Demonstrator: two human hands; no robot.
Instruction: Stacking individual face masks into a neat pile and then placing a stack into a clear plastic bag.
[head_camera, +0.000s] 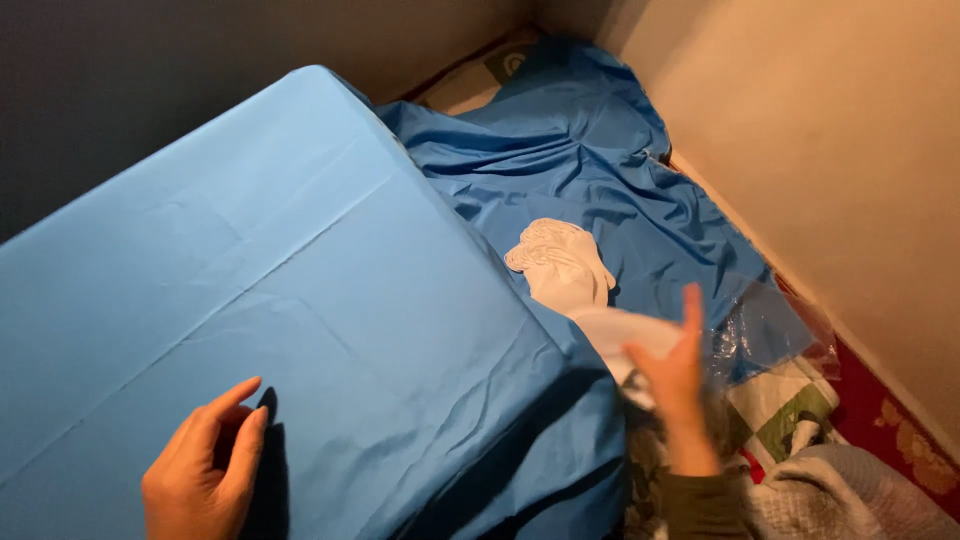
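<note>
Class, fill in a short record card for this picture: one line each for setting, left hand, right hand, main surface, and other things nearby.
Setting: corner of a room, dim warm light
Left hand: rests on the blue cover, holds nothing
Right hand: holds a white sheet
Main surface: raised flat top under a creased blue cover
On the floor: blue cover trailing down, white cut-out shape, clear plastic wrap, patterned quilt

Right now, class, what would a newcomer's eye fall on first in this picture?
First, the bright blue sheet spread over a raised surface, spilling in folds into the room's corner. Next, the white cloth lying on those folds, held at its near end by the right hand. The left hand rests on the sheet at the lower left.
</note>
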